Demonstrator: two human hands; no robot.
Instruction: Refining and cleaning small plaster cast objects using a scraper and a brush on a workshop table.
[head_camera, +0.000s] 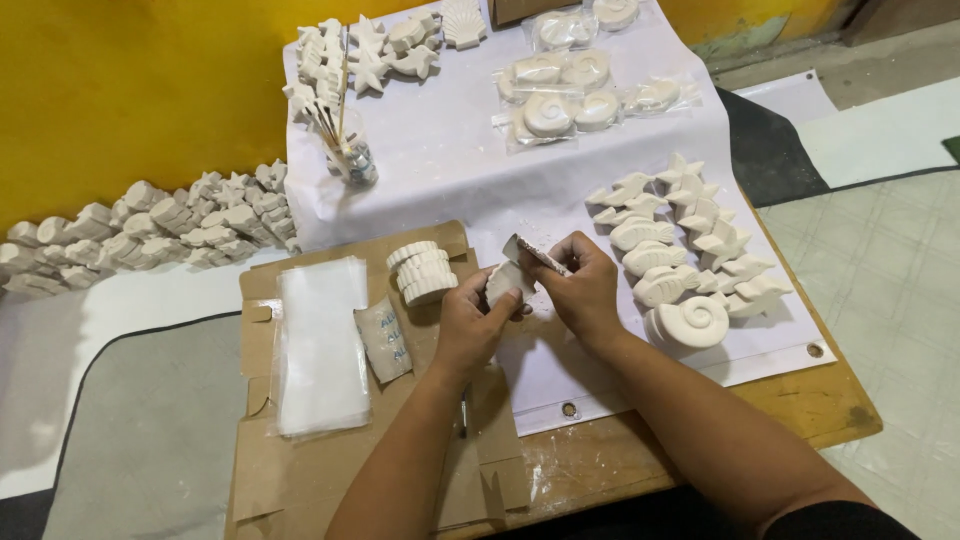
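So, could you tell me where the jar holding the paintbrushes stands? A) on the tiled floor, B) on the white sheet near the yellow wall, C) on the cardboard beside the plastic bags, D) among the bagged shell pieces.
B: the jar of paintbrushes stands on the white sheet, close to the yellow wall.

1. A wooden table (800, 405) carries the work; its bare top shows at the near right edge and is dusted white near the front.
2. A white sheet (450, 170) with eyelets covers most of the table's far and right part.
3. A flattened cardboard (300, 470) lies on the near left part, its far right corner over the sheet.
4. On the sheet: a jar (352, 155) of brushes, loose plaster stars (365, 55), bagged plaster shells (560, 100), and a cluster of plaster fish (690, 240) with a snail shell (690, 322) nearest.
5. On the cardboard: a pile of clear bags (320, 345), a small packet (384, 340), and stacked discs (422, 272).
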